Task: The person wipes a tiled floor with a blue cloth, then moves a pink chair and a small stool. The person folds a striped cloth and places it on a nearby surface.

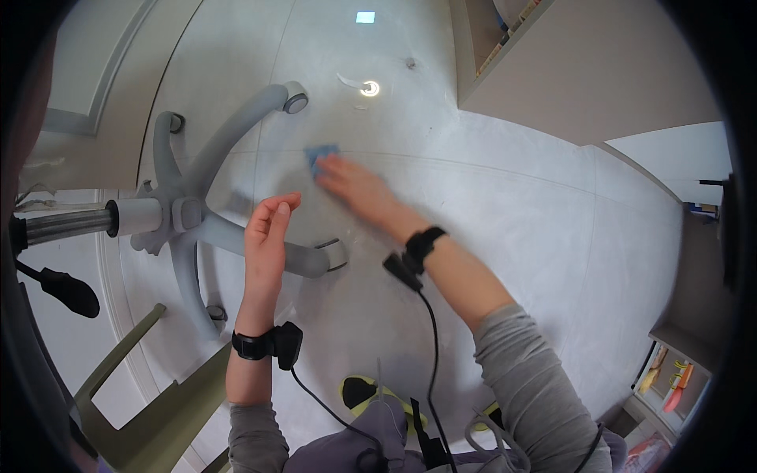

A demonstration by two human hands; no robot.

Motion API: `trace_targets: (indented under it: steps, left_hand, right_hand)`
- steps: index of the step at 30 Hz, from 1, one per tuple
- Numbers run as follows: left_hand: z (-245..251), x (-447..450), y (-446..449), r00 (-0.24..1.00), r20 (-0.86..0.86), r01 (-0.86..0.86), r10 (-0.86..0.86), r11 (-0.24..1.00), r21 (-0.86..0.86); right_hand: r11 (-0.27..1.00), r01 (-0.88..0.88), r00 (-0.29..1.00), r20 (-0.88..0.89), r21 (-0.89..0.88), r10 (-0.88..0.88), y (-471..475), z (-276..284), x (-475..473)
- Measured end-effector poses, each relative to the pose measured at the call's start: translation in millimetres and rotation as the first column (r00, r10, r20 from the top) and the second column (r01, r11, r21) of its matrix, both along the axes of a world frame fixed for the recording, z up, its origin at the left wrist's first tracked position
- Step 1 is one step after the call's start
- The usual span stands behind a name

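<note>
My right hand presses a small blue cloth against the pale tiled floor, its fingers spread over the cloth's near edge; the hand is slightly blurred. Raised above the floor, my left hand has curled fingers with the thumb close to them, and nothing shows in it. Behind the left wrist runs a leg of a grey swivel chair base, whose caster rests between my two arms. Both wrists wear black straps with cabled devices.
A green plastic chair stands at the lower left. A cabinet bounds the floor at upper right, and a pale door or panel at upper left. Open shelving is at lower right. Cables hang from both wrists.
</note>
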State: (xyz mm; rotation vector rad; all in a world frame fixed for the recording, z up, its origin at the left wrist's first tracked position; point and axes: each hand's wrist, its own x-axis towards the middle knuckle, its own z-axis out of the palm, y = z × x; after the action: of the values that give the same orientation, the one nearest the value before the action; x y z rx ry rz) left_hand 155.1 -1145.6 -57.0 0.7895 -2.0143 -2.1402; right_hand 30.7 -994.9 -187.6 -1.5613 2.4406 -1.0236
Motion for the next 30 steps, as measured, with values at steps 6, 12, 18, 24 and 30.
trace_targets:
  steps: [6,12,18,24,30]
  left_hand:
    - [1,3,-5,1.0,-0.011,-0.027,0.028,0.999,0.036]
    - [6,-2,6,1.0,-0.012,0.002,-0.002,1.0,0.009]
    - [9,-7,19,0.998,0.032,0.048,-0.048,0.999,-0.017]
    - [10,-6,24,0.999,0.031,0.039,-0.039,0.999,0.003]
    - [19,-1,22,0.996,0.081,0.045,-0.041,0.998,-0.052]
  right_hand:
    - [0.992,0.068,0.988,0.143,-0.107,-0.052,39,45,-56]
    - [0.937,-0.299,0.954,0.074,0.18,0.29,169,82,33]
    - [0.857,-0.478,0.876,0.034,0.195,0.481,198,40,56]
    - [0.955,-0.291,0.956,-0.031,0.059,0.293,92,12,-31]
    - [0.979,-0.172,0.984,0.032,-0.109,0.176,74,76,-55]
